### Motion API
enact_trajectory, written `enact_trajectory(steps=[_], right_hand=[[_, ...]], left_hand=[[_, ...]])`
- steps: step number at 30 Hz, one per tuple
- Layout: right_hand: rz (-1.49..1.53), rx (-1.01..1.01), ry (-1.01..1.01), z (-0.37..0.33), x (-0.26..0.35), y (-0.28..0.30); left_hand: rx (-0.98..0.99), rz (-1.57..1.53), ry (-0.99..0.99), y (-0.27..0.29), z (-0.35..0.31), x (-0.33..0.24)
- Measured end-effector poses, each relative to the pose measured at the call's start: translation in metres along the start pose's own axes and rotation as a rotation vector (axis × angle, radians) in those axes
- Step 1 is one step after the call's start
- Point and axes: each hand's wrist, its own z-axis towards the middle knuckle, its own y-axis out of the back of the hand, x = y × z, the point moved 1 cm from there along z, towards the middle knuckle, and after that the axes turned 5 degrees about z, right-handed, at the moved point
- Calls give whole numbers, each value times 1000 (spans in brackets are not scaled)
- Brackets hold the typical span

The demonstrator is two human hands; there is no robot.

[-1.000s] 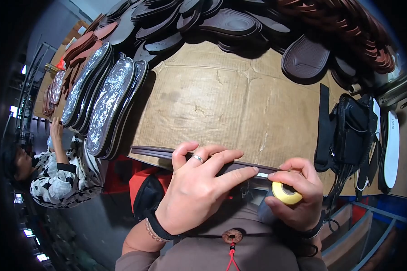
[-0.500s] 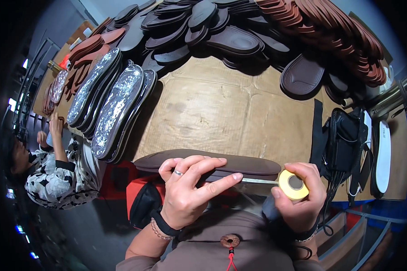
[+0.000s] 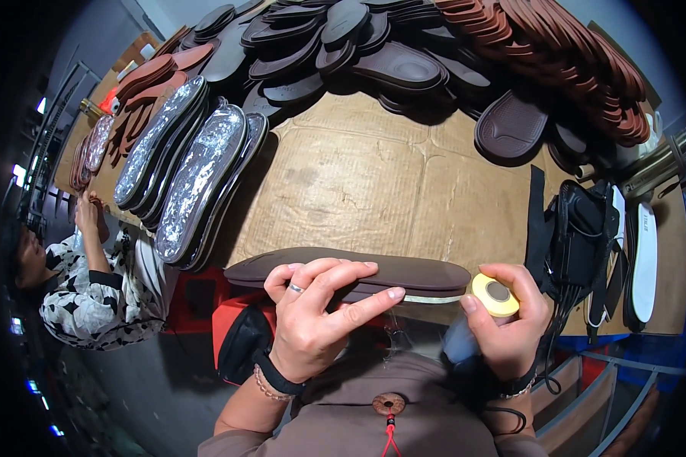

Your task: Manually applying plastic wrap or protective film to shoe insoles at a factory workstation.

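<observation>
A stack of dark brown insoles (image 3: 427, 273) lies along the near edge of the table. My left hand (image 3: 316, 320) grips it, fingers over the top and index finger stretched along the near side, on the end of a pale tape strip (image 3: 431, 299). That strip runs rightward along the insoles' near edge to a yellow tape roll (image 3: 492, 295). Thumb and fingers of my right hand (image 3: 511, 324) close around the roll, just off the right end of the insoles. My left palm hides part of the stack.
Brown cardboard (image 3: 343, 183) covers the table. Film-wrapped insoles (image 3: 206, 175) stand at left, piles of dark insoles (image 3: 396, 65) and reddish-brown insoles (image 3: 556, 61) at the back. Black straps (image 3: 583, 228) and a white insole (image 3: 645, 266) lie right. A co-worker (image 3: 91, 289) sits at left.
My right hand has tipped the tape roll and shifted slightly up. The tape strip, earlier a straight stretch away from the insoles, now sits closer along their near edge.
</observation>
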Motion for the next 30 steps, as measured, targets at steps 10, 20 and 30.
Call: enact_trajectory(steps=[10,20,30], right_hand=[[134,16,-120,2,2,-1],[-133,-30,139,3,14,3],[-159,-55,136,2,8,-1]], left_hand=[[-5,-44,13,-3,-1,2],[-101,70,-11,-12,-4,4],[-89,62,0,-13,-10,6]])
